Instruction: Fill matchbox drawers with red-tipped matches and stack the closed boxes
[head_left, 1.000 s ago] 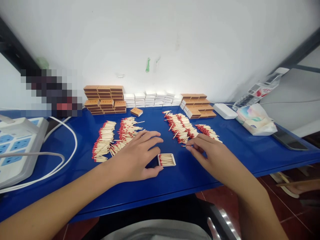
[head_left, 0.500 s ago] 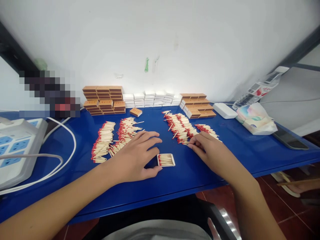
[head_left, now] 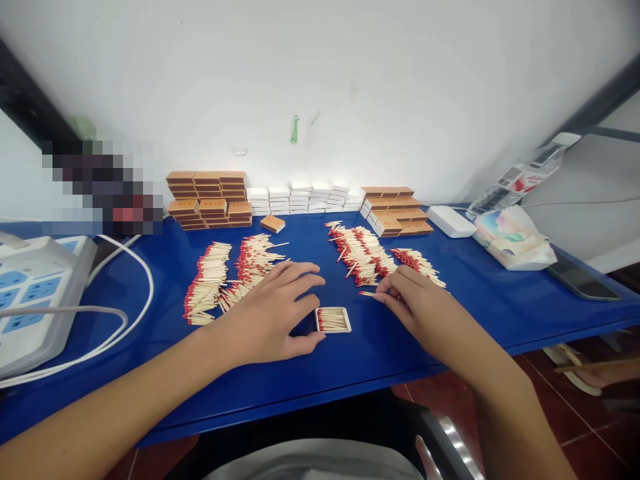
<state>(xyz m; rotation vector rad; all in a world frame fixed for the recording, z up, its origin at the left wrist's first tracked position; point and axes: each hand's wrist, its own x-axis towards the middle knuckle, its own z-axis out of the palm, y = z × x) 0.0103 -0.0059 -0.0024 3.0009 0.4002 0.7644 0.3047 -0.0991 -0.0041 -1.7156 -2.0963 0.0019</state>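
Blue desk (head_left: 350,367) is spanning mid-frame below white wall (head_left: 400,87). Right fingers (head_left: 395,307) are seemingly pinching a match (head_left: 367,293); left hand (head_left: 270,312), fingers apart, is part-hiding a pile (head_left: 254,257).

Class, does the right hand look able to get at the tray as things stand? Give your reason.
Probably yes: nothing seems to stand between the right hand, pinching a match, and the tray. The left hand curves about the tray's left side, leaving its right side open.

Indoor workspace, blue table (head_left: 360,363), power strip (head_left: 37,291), tiled floor (head_left: 565,417)
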